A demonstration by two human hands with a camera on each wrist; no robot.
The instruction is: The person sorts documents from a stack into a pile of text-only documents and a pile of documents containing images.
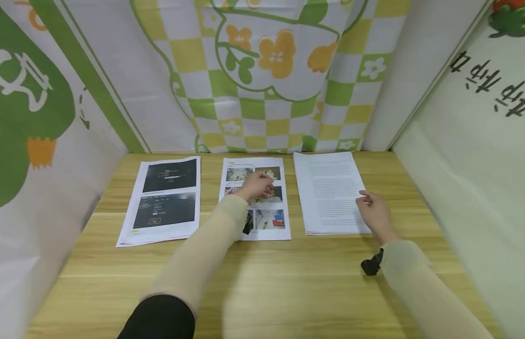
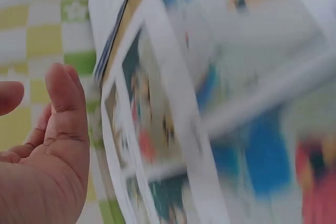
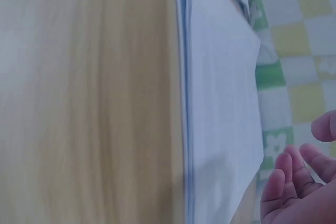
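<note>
Three stacks of printed paper lie side by side on the wooden table. My left hand [image 1: 257,186] is over the middle stack [image 1: 270,235], printed with colour photos, and covers part of it. In the left wrist view the thumb and fingers of this hand are loosely bent and apart, with nothing between them. My right hand [image 1: 375,214] is at the right edge of the text-covered stack [image 1: 332,193]. Its fingers [image 3: 283,179] are relaxed and hold no sheet in the right wrist view. The left stack [image 1: 160,192] shows two dark printed pictures.
The light wooden table [image 1: 279,287] meets a checked, flowered curtain [image 1: 283,117] at its back edge. White printed cloth walls stand on the left [image 1: 29,249] and right [image 1: 470,155]. Black wrist devices [image 1: 371,264] are strapped at the sleeve cuffs.
</note>
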